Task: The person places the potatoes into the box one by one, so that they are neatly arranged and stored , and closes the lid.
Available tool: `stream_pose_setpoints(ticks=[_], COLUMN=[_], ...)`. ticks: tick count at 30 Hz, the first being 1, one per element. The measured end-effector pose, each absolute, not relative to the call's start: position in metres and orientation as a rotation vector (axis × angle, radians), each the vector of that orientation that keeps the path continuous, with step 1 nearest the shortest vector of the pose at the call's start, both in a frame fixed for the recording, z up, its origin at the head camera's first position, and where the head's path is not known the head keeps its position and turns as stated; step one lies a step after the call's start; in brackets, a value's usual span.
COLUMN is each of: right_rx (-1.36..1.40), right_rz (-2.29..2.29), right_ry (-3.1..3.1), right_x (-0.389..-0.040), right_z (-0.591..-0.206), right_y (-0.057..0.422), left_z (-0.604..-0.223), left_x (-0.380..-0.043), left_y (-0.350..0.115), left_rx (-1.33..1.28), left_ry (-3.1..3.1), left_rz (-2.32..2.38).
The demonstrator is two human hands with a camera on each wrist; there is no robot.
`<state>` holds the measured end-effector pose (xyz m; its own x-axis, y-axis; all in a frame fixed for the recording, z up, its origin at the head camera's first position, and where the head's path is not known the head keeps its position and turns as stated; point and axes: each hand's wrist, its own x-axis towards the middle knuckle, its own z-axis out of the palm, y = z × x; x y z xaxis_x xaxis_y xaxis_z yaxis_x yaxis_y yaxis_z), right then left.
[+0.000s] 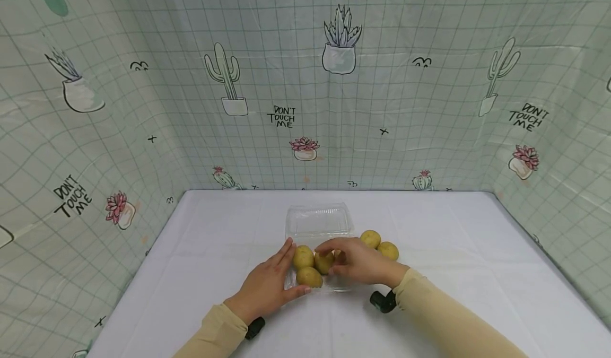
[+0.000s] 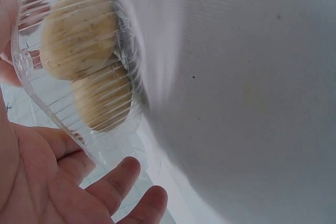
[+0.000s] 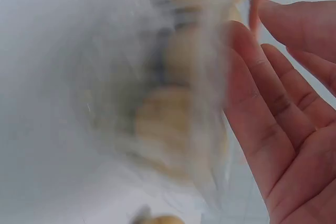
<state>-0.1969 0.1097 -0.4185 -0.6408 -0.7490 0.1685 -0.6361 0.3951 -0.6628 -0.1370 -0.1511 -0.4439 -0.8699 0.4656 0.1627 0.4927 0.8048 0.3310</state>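
Observation:
A clear plastic clamshell box (image 1: 319, 220) lies on the table with its lid folded back. Yellow potatoes sit in its base, among them a left one (image 1: 303, 258), a front one (image 1: 309, 277) and a middle one (image 1: 324, 263). My left hand (image 1: 267, 288) rests against the box's left side, thumb stretched along the front edge. Over the base's right part is my right hand (image 1: 365, 262), fingers slightly bent beside the middle potato and partly covering another. The right wrist view is blurred, but nothing shows between thumb and fingers (image 3: 268, 114). Through the ribbed wall, potatoes (image 2: 79, 40) show in the left wrist view.
Two more potatoes, one behind (image 1: 370, 238) and one farther right (image 1: 389, 251), lie on the white tablecloth (image 1: 458, 252) right of the box. A patterned curtain (image 1: 382, 98) encloses the table's back and sides. Black wrist devices (image 1: 382, 301) sit under both wrists.

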Motion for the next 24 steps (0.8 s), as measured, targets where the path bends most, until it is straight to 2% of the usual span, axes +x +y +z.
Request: stream_pose_setpoints(ticks=[11,24], right_rx=[-1.049,-0.877], right_rz=[-1.193,-1.118], right_ry=[2.508,2.756], right_x=[-0.202,-0.207], right_z=[-0.399,-0.410], right_y=[0.159,0.228], left_z=[-0.445,-0.447], left_x=[-0.138,-0.138], left_y=[-0.151,-0.152], left_rx=[-0.771,-0.778], left_ry=[-2.920,-2.911], left_rz=[-0.550,-0.528])
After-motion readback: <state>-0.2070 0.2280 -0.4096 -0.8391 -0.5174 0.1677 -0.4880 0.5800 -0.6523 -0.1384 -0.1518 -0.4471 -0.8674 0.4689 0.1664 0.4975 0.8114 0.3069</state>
